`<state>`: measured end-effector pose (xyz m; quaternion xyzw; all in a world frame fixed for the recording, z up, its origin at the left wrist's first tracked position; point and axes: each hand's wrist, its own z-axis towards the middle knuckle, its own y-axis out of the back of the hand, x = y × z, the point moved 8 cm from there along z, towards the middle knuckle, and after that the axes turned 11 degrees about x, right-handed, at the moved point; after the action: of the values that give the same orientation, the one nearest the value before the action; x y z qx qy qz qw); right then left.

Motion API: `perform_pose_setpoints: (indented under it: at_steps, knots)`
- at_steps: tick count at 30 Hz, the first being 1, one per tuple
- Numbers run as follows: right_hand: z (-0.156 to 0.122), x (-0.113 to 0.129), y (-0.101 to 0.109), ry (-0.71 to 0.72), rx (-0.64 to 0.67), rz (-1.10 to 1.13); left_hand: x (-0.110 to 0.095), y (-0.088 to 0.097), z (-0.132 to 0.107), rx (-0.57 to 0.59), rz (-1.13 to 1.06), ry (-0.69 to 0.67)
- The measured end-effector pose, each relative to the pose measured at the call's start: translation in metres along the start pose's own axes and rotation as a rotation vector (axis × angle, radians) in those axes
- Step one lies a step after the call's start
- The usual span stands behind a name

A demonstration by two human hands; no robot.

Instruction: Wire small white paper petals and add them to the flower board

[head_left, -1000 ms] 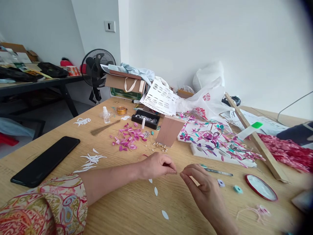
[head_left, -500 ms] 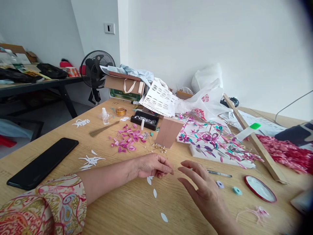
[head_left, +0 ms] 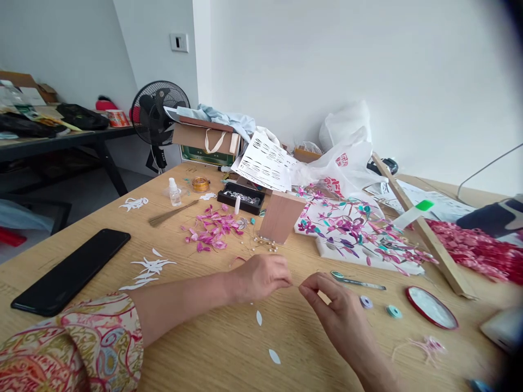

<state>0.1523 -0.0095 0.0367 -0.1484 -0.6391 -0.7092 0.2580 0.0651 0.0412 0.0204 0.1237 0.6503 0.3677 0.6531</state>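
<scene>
My left hand is closed in a pinch above the middle of the table. Facing it, my right hand has thumb and forefinger pressed together. A small gap parts the two sets of fingertips; what they hold is too fine to make out, perhaps a thin strand. A thin reddish strand curves out behind my left hand. White leaf-shaped paper pieces lie below the hands. Beyond my right hand rest tweezers, a lilac thread spool and a teal thread spool.
A black phone and white paper slivers lie left. Pink petals, a wooden block and a black tray stand behind. Finished flower sprigs, a wooden bar and a red-rimmed round dish occupy the right.
My right hand's fingers have closed from spread to a pinch, near my left fingertips. My left hand has turned so its back faces up. The tweezers now show more fully.
</scene>
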Motion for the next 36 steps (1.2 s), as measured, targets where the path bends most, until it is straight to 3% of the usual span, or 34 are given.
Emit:
perform_pose_setpoints:
  at_steps: [3,5,9,13,18,20,23,26,30,36]
  knots:
    - [0.001,-0.015,-0.005,-0.157,0.033,0.085,-0.022,-0.007,-0.005,-0.013,0.517,-0.208]
    - [0.001,-0.02,-0.007,-0.195,0.045,0.119,-0.022,-0.007,-0.006,-0.061,0.555,-0.215]
    - [0.001,-0.016,-0.004,-0.141,-0.002,0.095,-0.001,0.002,-0.003,-0.157,0.109,-0.057]
    - [0.002,-0.008,-0.005,-0.078,-0.03,0.053,0.025,-0.01,0.002,-0.094,-0.384,0.139]
    - [0.003,-0.007,-0.009,-0.052,-0.019,0.05,0.033,-0.01,0.001,-0.143,-0.475,0.228]
    - [0.001,-0.007,-0.006,-0.025,-0.032,0.04,0.039,-0.012,-0.001,-0.14,-0.623,0.293]
    - [-0.004,0.001,0.006,0.093,-0.122,-0.042,0.047,-0.02,-0.004,-0.097,-0.964,0.387]
    - [-0.009,0.016,0.007,0.27,-0.126,-0.193,0.046,-0.03,-0.005,0.04,-1.223,0.394]
    - [-0.009,0.03,0.0,0.399,-0.065,-0.256,0.044,-0.038,-0.007,0.169,-1.334,0.395]
    - [-0.01,0.032,0.001,0.42,-0.075,-0.197,0.041,-0.042,-0.007,0.197,-1.282,0.396]
